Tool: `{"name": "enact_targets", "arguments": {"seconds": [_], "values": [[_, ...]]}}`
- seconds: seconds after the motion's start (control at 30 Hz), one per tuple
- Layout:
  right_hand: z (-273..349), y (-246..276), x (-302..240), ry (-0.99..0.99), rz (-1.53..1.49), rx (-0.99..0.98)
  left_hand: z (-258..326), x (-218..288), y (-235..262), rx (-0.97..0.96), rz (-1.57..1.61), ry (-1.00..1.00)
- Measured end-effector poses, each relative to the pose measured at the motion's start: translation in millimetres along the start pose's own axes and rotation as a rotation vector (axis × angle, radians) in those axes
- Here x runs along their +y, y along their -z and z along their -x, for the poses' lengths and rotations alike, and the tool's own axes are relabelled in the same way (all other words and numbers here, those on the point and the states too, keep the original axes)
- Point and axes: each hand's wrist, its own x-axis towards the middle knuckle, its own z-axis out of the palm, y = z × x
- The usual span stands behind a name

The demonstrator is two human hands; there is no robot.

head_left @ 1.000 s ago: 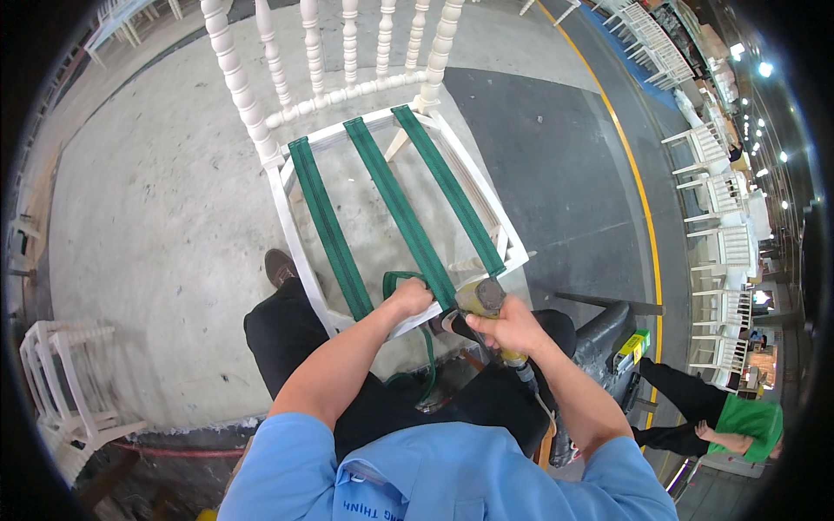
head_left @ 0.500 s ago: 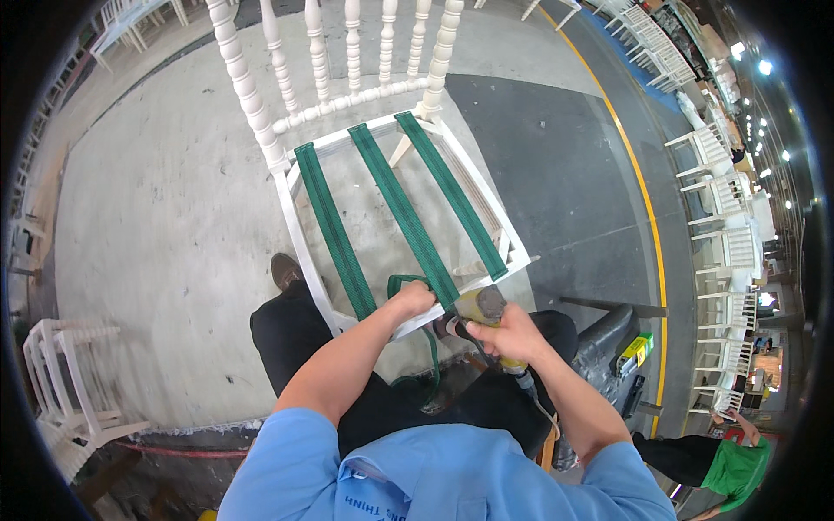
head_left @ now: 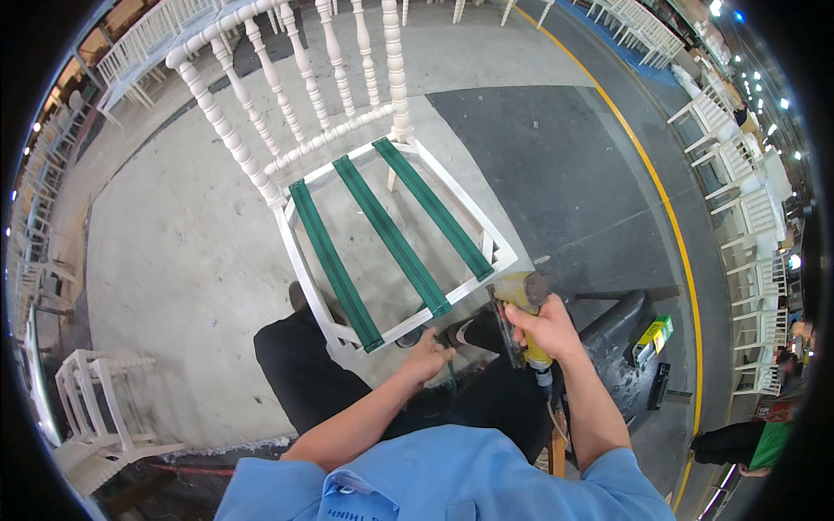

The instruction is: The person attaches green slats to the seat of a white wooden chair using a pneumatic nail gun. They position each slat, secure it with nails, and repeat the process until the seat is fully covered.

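A white chair (head_left: 287, 239) with turned spindles stands before me, its seat frame without a panel. Three green webbing straps (head_left: 378, 224) run across the frame from back rail to front rail. My right hand (head_left: 547, 328) is wrapped around the handle of a yellow staple gun (head_left: 519, 288), held just off the frame's front right corner. An air hose (head_left: 546, 395) joins the bottom of its handle. My left hand (head_left: 424, 358) is below the front rail, near the middle strap's end, fingers curled. A loose length of green webbing (head_left: 453, 373) hangs at its fingertips, partly hidden.
A dark padded bench (head_left: 612, 347) at my right carries a yellow-green box (head_left: 653, 337) and a black object (head_left: 659, 386). A small white frame (head_left: 104, 404) stands at the left. White chairs (head_left: 756, 252) line the right side beyond a yellow floor line. Another person (head_left: 751, 445) is at lower right.
My right hand has moved the staple gun from the middle strap's end rightward, off the rail. My left hand has dropped below the rail. The webbing loop over the rail is gone.
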Motion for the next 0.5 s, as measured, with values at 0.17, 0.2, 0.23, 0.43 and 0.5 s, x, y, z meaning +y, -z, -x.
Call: {"name": "enact_targets", "arguments": {"seconds": [0.17, 0.2, 0.23, 0.43, 0.5], "values": [[3.3, -5.3, 5.8, 0.008, 0.000, -0.068, -55.4, -11.7, -24.4, 0.255, 0.306, -0.108], [3.2, -4.4, 5.7, 0.018, -0.017, -0.089, -56.0, -11.5, -24.7, 0.278, 0.245, -0.111], [3.3, -3.9, 6.0, 0.030, 0.002, -0.084, -48.9, -14.2, -24.6, 0.183, 0.185, -0.304], [-9.1, -6.7, 5.2, -0.063, 0.041, -0.116, 19.3, 8.8, 9.2, 0.032, -0.169, -0.597], [-15.7, -13.0, 6.1, -0.074, 0.056, -0.146, 12.7, 38.7, 39.9, -0.105, 0.261, -0.415]]}}
